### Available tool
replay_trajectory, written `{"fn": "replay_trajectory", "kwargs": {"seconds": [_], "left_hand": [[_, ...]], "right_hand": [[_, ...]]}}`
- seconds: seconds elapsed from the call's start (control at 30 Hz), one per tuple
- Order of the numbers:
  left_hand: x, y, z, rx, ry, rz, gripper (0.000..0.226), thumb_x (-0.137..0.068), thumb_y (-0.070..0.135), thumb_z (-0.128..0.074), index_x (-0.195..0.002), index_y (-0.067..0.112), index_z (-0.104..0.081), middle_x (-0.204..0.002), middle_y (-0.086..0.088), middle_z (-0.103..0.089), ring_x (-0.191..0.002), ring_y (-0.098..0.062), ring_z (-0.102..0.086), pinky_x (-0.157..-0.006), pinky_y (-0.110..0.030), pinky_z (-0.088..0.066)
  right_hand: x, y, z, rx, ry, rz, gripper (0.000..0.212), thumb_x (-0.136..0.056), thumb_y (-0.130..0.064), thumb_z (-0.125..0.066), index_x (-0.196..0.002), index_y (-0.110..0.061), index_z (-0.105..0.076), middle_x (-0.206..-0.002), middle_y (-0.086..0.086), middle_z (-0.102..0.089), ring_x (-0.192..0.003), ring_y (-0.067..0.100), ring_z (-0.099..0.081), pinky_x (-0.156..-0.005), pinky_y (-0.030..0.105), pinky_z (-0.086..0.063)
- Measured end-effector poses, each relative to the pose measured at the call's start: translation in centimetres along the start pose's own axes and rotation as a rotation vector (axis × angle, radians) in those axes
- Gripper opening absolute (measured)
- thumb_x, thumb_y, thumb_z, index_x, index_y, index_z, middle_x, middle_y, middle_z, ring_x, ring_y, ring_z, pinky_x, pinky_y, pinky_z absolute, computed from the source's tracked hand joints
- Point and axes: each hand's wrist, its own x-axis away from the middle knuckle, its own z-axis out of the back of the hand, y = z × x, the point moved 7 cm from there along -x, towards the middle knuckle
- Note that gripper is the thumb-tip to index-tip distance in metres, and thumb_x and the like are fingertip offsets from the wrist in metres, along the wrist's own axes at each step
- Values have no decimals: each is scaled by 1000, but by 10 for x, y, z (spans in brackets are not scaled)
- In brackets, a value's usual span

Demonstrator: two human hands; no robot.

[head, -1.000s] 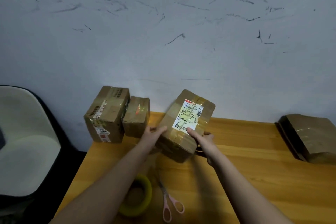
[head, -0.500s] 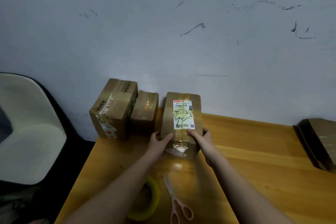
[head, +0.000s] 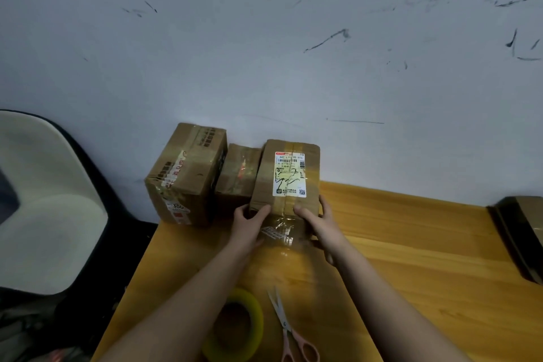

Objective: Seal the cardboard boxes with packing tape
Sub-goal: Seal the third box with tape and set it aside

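The labelled box (head: 286,182) stands on the wooden counter (head: 411,244), touching the wall (head: 264,67) behind it and the small box (head: 239,173) on its left side. Its long axis runs away from the person, toward the wall. The left hand (head: 249,223) grips its near left corner and the right hand (head: 318,222) its near right corner, thumbs on top, equally close. The tape roll (head: 235,326) and scissors (head: 289,332) lie nearer the person than the labelled box, between the forearms. The large box (head: 185,173) stands beyond the small one.
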Motion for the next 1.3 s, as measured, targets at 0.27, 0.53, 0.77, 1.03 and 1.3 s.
{"fn": "replay_trajectory", "kwargs": {"seconds": [0.27,0.53,0.77,1.03,1.3], "left_hand": [[-12,15,-4,-157,12,-139,66,-83,38,-70,-137,30,-34,-135,-7,-45,-117,-26,-51,-98,-51,-48],[-18,11,1,-217,28,-149,67,-83,39,-69,-139,29,-34,-136,-7,-45,-119,-27,-50,-98,-50,-48],[-20,9,1,-232,54,-125,66,-82,42,-69,-138,34,-33,-138,-8,-43,-118,-29,-51,-96,-52,-49],[-7,26,-1,-634,92,-172,68,-92,50,-53,-146,22,-23,-139,-9,-46,-118,-28,-53,-95,-43,-48],[72,108,-22,-1241,211,-918,33,-95,31,-50,-126,19,-51,-120,0,-57,-99,-12,-56,-75,-22,-51]], "right_hand": [[-13,-5,-1,-62,104,77,78,-83,-25,-75,-143,-22,-25,-120,10,-61,-106,24,-63,-97,47,-51],[-10,-7,-2,31,146,161,76,-82,-32,-75,-146,-25,-33,-125,3,-62,-111,22,-63,-97,48,-51],[-15,-7,-5,178,142,159,110,-57,-74,-68,-149,-32,-23,-141,1,-50,-121,22,-55,-101,49,-48],[-15,-15,-8,378,130,116,76,-88,-51,-60,-148,-23,-24,-138,4,-54,-120,25,-56,-99,50,-48],[47,-70,32,659,389,402,32,-98,-36,-51,-122,-18,-59,-121,3,-64,-108,19,-60,-90,38,-50]]}}
